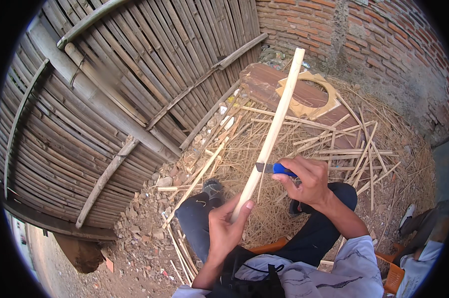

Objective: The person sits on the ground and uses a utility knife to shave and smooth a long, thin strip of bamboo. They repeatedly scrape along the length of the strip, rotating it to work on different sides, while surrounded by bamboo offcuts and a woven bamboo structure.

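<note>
Pale strip (273, 136) | left hand (225, 228) — closed on it | right hand (308, 181) — closed round blue knife (280, 169)

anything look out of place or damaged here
The thin sticks look messy: right of centre they lie crisscrossed at odd angles over loose straw-like scraps. Beyond them, a yellowish board with a big round hole lies on a brown board, an odd shape among straight pieces. The wood strip and blue knife show nothing odd.
</note>
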A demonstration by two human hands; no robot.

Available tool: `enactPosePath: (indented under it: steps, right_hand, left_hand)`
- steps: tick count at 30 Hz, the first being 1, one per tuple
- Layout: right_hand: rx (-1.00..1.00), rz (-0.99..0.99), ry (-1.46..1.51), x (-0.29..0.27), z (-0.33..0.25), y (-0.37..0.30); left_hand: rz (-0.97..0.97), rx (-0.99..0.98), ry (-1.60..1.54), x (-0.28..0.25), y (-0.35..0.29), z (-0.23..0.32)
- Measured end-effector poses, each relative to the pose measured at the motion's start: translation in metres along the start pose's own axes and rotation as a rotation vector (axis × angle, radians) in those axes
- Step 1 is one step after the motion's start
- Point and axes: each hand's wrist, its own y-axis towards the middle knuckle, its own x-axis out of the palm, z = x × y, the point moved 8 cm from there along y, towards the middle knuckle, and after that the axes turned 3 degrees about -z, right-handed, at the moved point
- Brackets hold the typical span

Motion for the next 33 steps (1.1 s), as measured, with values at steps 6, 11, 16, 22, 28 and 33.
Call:
enactPosePath:
  steps: [6, 11, 16, 22, 28, 33]
  right_hand:
    - [0.058, 0.026, -0.001, -0.006, 0.012, 0.004]
    - [0.248, 0.186, -0.019, -0.030, 0.062, 0.012]
    - [0.601, 0.181, -0.084, -0.077, 0.166, 0.023]
    - [0.626, -0.586, -0.388, -0.029, 0.164, 0.009]
    - [0.510, -0.773, -0.405, 0.002, 0.155, -0.017]
    - [0.566, -0.395, 0.016, -0.008, 0.115, 0.015]
  left_hand:
    - [-0.005, -0.013, 0.030, -0.006, -0.006, -0.008]
    - [-0.052, -0.089, 0.022, -0.014, -0.025, -0.030]
    - [-0.047, -0.135, 0.092, -0.033, -0.044, -0.044]
    - [0.100, -0.015, 0.222, -0.064, -0.033, -0.042]
    - [-0.069, -0.112, 0.052, -0.055, -0.024, -0.038]
    - [-0.115, -0.149, -0.051, -0.042, -0.022, -0.037]
